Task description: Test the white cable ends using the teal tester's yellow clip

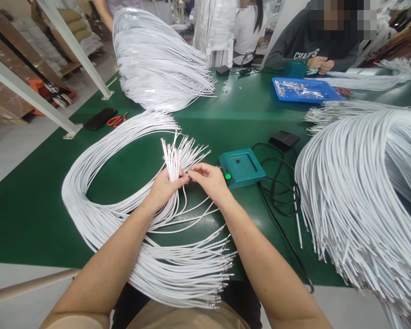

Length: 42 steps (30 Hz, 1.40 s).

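My left hand [166, 187] is closed round a bunch of white cables [172, 161], whose tipped ends fan out above the fist. Close beside it, my right hand [208, 179] pinches at the end of one cable near my left thumb; the tip itself is too small to make out. The rest of the cable bundle [76, 171] curves in a big loop to the left on the green table. More loose cable ends [192, 269] spread below my hands, toward the table's front edge. Just right of my right hand sits a teal device [242, 165] with a lit green button.
Large white cable bundles lie at the back [154, 55] and on the right [356, 183]. Black cords [277, 183] coil beside a black box [284, 140]. A blue tray [304, 90] holds small parts. Orange scissors [117, 120] and a black phone-like object [100, 118] lie left. A co-worker [315, 45] sits opposite.
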### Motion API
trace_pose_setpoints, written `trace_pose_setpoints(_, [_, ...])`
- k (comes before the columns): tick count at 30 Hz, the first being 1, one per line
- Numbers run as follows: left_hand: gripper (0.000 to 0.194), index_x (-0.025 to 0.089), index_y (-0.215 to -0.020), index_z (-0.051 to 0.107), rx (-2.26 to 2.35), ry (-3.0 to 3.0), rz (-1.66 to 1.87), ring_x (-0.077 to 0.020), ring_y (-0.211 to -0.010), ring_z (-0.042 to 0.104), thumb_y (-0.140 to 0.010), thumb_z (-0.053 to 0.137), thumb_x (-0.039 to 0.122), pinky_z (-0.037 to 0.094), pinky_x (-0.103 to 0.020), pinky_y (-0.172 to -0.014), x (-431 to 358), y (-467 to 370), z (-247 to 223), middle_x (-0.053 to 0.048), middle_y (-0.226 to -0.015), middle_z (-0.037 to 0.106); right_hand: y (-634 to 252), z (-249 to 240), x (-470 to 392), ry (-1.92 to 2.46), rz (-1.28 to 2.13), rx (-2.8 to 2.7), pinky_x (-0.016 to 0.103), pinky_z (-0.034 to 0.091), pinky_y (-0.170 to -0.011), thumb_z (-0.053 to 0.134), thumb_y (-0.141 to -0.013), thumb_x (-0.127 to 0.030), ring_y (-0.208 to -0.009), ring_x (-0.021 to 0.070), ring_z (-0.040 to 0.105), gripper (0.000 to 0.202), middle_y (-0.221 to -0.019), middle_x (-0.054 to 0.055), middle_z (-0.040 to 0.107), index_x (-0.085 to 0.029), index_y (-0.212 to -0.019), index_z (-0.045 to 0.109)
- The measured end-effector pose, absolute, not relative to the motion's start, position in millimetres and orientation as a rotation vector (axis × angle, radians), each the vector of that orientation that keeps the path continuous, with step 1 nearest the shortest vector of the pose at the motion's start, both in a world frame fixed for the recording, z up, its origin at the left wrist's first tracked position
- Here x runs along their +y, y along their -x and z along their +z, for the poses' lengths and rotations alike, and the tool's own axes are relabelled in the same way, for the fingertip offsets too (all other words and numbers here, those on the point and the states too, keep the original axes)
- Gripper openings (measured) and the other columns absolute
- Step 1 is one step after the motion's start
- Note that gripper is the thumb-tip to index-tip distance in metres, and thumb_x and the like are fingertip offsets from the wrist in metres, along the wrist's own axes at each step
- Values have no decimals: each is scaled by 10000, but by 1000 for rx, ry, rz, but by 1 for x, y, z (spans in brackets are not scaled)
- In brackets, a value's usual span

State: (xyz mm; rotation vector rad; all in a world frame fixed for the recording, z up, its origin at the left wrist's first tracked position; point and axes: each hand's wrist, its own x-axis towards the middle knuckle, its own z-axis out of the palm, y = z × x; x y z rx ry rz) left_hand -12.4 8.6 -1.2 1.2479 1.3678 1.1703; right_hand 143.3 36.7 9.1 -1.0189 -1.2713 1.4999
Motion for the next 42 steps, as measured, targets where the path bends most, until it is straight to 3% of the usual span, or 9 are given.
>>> trace_pose_setpoints(6, [323, 146, -846, 590, 1193, -1064, 1164, -121, -627, 607, -659, 781, 328, 449, -232, -586, 8, 12, -5, -5, -699, 649, -147, 5, 36, 1128, 1267, -1523, 267, 440, -642, 583, -778, -282, -607, 126, 550, 134, -670, -6, 639, -182, -736, 660])
trace_pose_setpoints(11, [554, 176, -1186, 575, 1007, -884, 1097, -84, -625, 582, -674, 770, 260, 405, -173, -509, 9, 12, 0, 5, -767, 624, -145, 2, 32, 1138, 569, -1972, 269, 389, -694, 441, -899, -222, -726, 147, 525, 246, -760, 33, 606, -175, -725, 609])
trace_pose_setpoints(17, [511, 152, -1151, 616, 1003, -837, 1030, -71, -613, 551, -666, 763, 222, 383, -162, -484, 11, 11, 0, 10, -751, 580, -148, 3, 33, 1075, 37, -2387, 324, 362, -766, 350, -953, -220, -812, 197, 497, 311, -861, 84, 627, -164, -815, 624])
trace_pose_setpoints(22, [542, 155, -1160, 599, 1109, -923, 1044, -88, -626, 582, -648, 766, 216, 414, -183, -512, 16, 10, -8, 13, -775, 584, -159, 9, 38, 1283, -110, -2375, 414, 273, -990, 439, -909, -185, -971, 250, 503, 203, -988, 106, 666, -166, -991, 623])
trace_pose_setpoints(25, [543, 153, -1140, 604, 1151, -935, 1066, -97, -646, 606, -628, 775, 208, 450, -201, -547, 16, 9, -12, 9, -813, 591, -165, 10, 43, 1406, -110, -2427, 444, 213, -1045, 441, -871, -118, -868, 240, 536, 201, -897, 100, 691, -154, -931, 629])
trace_pose_setpoints(32, [551, 133, -1144, 589, 1143, -930, 1080, -114, -684, 653, -634, 785, 206, 482, -194, -571, 18, 7, -14, 17, -801, 581, -169, 15, 45, 1379, -80, -2491, 411, 242, -1017, 439, -823, -73, -894, 244, 536, 220, -885, 106, 700, -155, -884, 633])
trace_pose_setpoints(42, [552, 108, -1127, 600, 1285, -1036, 1034, -157, -657, 672, -617, 778, 218, 508, -249, -565, 24, 1, -18, 3, -791, 616, -170, 14, 54, 1389, -122, -2509, 372, 305, -947, 443, -800, -63, -788, 216, 524, 245, -714, 95, 655, -158, -835, 666])
